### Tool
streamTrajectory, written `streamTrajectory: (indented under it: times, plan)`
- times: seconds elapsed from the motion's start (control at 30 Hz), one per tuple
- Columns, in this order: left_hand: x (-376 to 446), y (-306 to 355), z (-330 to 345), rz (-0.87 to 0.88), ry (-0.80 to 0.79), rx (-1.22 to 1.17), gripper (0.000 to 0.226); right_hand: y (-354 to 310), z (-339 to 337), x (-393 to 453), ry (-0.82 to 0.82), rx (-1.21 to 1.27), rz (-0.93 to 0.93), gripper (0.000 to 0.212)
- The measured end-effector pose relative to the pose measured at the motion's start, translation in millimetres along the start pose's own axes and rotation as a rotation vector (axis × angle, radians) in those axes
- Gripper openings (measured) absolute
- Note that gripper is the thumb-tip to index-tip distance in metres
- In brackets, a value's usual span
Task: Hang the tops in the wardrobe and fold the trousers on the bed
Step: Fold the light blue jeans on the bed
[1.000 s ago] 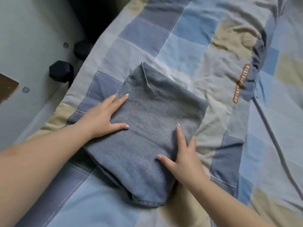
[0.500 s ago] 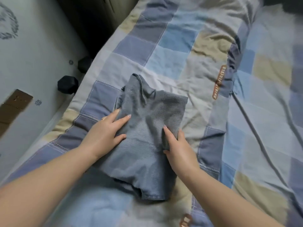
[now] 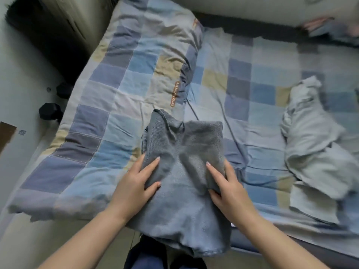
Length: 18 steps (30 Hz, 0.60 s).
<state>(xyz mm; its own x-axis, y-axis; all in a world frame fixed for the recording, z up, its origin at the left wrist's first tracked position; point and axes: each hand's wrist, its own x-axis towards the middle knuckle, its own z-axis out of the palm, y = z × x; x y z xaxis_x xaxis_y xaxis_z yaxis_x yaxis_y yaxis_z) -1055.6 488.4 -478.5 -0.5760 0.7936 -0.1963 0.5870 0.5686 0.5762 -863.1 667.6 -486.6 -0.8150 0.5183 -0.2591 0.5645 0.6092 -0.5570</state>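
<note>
At the near edge of the bed (image 3: pixel 252 78) we see the folded grey trousers (image 3: pixel 184 183), their lower hem hanging just past the mattress. Our left hand (image 3: pixel 136 183) grips the left side, thumb on top and fingers wrapped round the fold; our right hand (image 3: pixel 227 185) clamps the right side likewise. An orange label (image 3: pixel 174 94) on the checked quilt (image 3: pixel 116 105) carries lettering too blurred to read. A pale crumpled garment (image 3: pixel 314 144) lies well apart, rightward.
</note>
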Motion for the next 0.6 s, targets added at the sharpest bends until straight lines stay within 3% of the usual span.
streamTrajectory:
  times: [0.27,0.6]
  plan:
    - [-39.8,123.9,5.9,0.312,-0.142,-0.116,0.068,3.7,-81.5,-163.0,0.229,-0.001,0.296,0.07]
    - [-91.5,183.5,-12.2,0.819,-0.396,-0.068,0.066,-89.0,-56.8,-325.7,0.631,0.101,0.717,0.066]
